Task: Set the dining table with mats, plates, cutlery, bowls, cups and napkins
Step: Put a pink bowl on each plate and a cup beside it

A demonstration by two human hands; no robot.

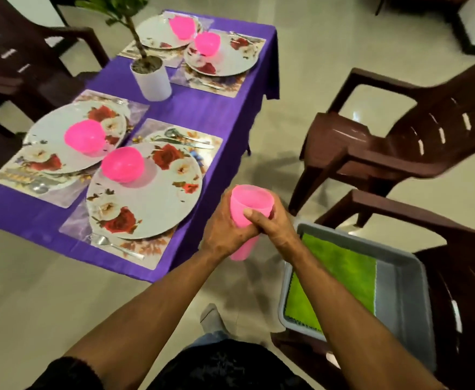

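Observation:
Both my hands grip a stack of pink plastic cups [250,204] just off the table's near right corner. My left hand [225,229] wraps the lower part and my right hand [273,223] holds the upper cup, thumb across its side. On the purple tablecloth [199,108] lie several floral mats, each with a flowered plate and a pink bowl; the nearest plate [146,204] carries a bowl [122,164]. A fork [115,244] lies on the nearest mat, and a knife and spoon [185,140] lie beyond that plate.
A white pot with a plant [152,77] stands mid-table. A grey tub [399,280] holding green napkins [335,277] sits on a brown chair at the right. More brown plastic chairs [399,142] stand right and left of the table. My foot shows on the tiled floor.

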